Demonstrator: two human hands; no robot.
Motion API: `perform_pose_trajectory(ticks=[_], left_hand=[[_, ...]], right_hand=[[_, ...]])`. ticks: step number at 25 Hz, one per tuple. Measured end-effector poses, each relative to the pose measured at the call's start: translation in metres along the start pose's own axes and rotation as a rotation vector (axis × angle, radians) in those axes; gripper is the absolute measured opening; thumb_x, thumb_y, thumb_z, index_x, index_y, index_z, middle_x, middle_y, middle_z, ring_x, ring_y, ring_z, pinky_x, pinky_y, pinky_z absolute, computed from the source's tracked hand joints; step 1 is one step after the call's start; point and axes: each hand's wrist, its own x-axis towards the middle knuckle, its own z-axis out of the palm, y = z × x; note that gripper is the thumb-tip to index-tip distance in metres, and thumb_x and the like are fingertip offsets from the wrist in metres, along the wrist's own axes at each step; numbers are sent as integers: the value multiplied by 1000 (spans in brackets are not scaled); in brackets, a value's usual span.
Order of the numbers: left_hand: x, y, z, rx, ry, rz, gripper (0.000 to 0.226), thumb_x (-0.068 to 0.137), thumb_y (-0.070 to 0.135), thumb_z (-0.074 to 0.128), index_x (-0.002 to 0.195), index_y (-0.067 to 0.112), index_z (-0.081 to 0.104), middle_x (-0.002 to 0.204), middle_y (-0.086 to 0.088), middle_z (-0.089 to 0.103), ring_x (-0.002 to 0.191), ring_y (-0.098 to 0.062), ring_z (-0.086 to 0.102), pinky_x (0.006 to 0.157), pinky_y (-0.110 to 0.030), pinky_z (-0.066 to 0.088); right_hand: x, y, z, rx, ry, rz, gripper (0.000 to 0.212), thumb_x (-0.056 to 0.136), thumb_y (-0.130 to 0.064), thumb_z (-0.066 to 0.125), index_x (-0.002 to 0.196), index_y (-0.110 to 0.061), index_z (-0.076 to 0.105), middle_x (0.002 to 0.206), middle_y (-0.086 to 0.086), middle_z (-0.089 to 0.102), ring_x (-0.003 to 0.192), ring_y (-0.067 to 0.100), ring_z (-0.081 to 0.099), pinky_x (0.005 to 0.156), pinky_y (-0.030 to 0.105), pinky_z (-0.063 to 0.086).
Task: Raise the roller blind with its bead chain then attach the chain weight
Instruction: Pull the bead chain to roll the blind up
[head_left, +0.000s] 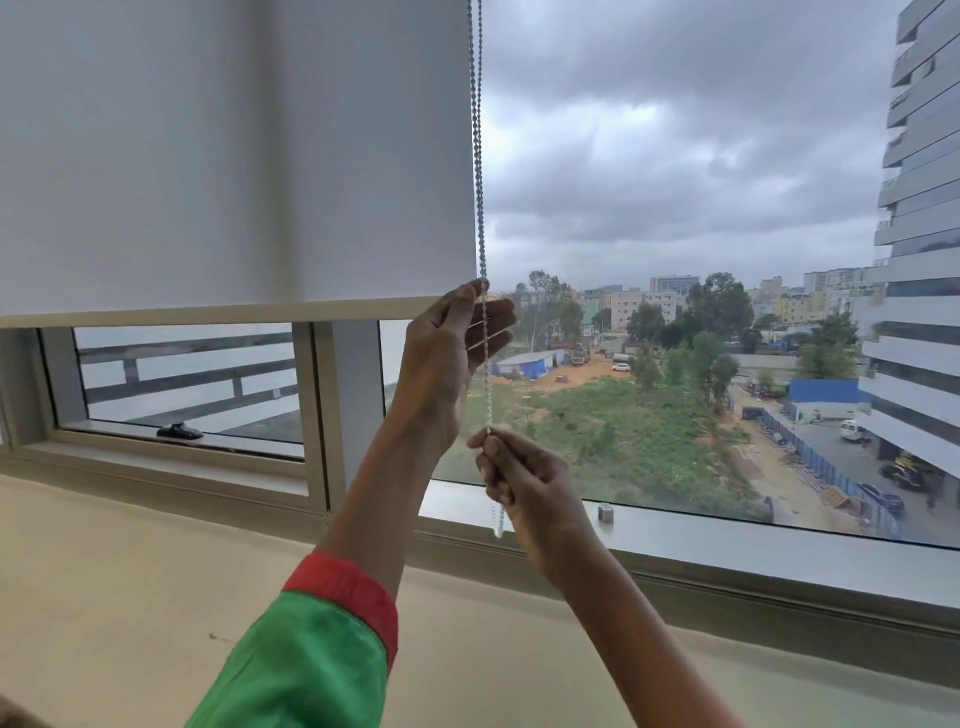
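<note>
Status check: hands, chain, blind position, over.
Left hand pinching bead chain high; right hand gripping it lower. Roller blind partly raised, bottom bar above lower window frame. No chain weight visible. Nothing obstructing.

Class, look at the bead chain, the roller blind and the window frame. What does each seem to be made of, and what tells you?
Bead chain: probably metal, small grey beads with a dull shine, though coated plastic is possible.
Roller blind: woven fabric, matt off-white, with soft vertical shading.
Window frame: likely aluminium, smooth pale grey with crisp edges.
</note>
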Motion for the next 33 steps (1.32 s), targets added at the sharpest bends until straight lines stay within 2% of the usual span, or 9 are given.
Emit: perform_pose_trajectory(ticks=[2, 4, 6, 9, 15, 18, 25, 30, 33], left_hand=[[-1, -3, 3, 21, -19, 24, 25, 98, 11, 42, 96, 11, 67, 64, 1, 58, 51, -4, 50, 49, -14, 39], [-4, -6, -1, 13, -15, 59, 29, 98, 8, 41, 88, 12, 68, 56, 5, 46, 45, -3, 34, 44, -13, 25], [-5, -5, -6, 28, -22, 81, 30, 98, 9, 42, 83, 15, 67, 54, 7, 46, 45, -2, 33, 44, -14, 25], [-9, -3, -6, -1, -7, 84, 28, 97, 12, 44, 82, 16, 67, 55, 8, 48, 47, -1, 37, 47, -13, 32], [-42, -27, 17, -20, -14, -9, 26, 97, 14, 45, 84, 16, 68, 62, 3, 47, 56, -6, 37, 58, -21, 30], [-49, -35, 7, 49, -34, 8, 26, 97, 12, 43, 84, 12, 66, 62, 1, 42, 53, -5, 31, 56, -22, 25], [-30, -21, -7, 131, -203, -128, 31, 93, -1, 40, 81, 7, 66, 69, 1, 69, 74, -14, 60, 71, -21, 48], [17, 45, 7, -144, -51, 10, 28, 94, -2, 36, 101, 0, 62, 87, -12, 73, 87, -22, 70, 83, -29, 56], [32, 74, 29, -111, -13, 82, 20, 97, 12, 46, 97, 4, 64, 77, -7, 67, 68, -15, 63, 61, -20, 53]], right_hand=[[-6, 9, -6, -2, -55, 26, 29, 93, 0, 47, 82, -11, 71, 55, -4, 52, 45, 3, 36, 46, 12, 28], [-3, 5, -9, -56, -121, 54, 26, 92, 0, 49, 86, -10, 72, 57, -2, 58, 48, 6, 41, 49, 14, 32], [8, -10, -11, -146, -108, 69, 18, 89, -3, 54, 94, -4, 71, 70, 7, 69, 57, 10, 54, 59, 19, 43], [33, -50, -6, -104, 14, 30, 31, 93, -15, 49, 112, 7, 61, 94, 15, 69, 79, 17, 66, 77, 25, 53], [82, -142, 43, -79, 40, -134, 23, 95, -10, 48, 104, 4, 63, 81, 14, 69, 65, 19, 64, 62, 27, 56], [80, -142, 45, -77, 52, -94, 22, 96, -9, 46, 95, 0, 67, 55, 2, 56, 40, 7, 39, 41, 18, 33], [55, -110, 40, 11, -2, -116, 21, 94, -11, 49, 85, -7, 68, 50, -4, 50, 39, 1, 37, 38, 13, 29], [38, -89, 28, -31, -57, -79, 22, 95, -8, 48, 86, -5, 67, 49, -5, 49, 42, 3, 38, 42, 13, 30], [34, -79, 22, -141, -184, -81, 22, 95, -8, 48, 83, -7, 67, 48, -8, 50, 43, 2, 39, 44, 13, 29]])
